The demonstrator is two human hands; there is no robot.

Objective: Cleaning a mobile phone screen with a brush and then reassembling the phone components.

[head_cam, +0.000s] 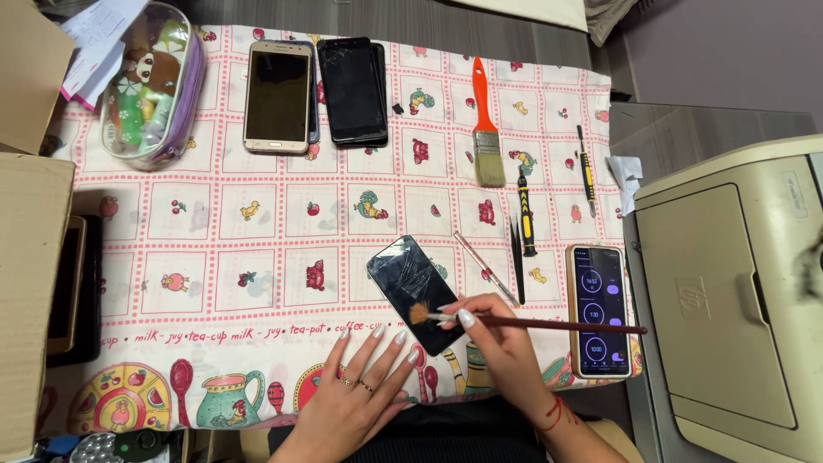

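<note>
Brushing now: our right hand point(497, 330) pinches a thin dark-handled paintbrush point(531, 322), bristles on the cracked black phone point(417, 291) at centre; at seven o'clock, our left hand point(360, 386) rests flat, fingers spread, holding nothing.

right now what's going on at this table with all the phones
A person is brushing a dark phone with a cracked screen that lies on a patterned tablecloth. The right hand holds a thin paintbrush, its bristles on the glass, while the left hand rests flat on the cloth beside the phone's lower end. Two more phones lie at the far edge, an orange-handled brush and small screwdrivers sit to the right, and a lit phone lies near the printer.
</note>
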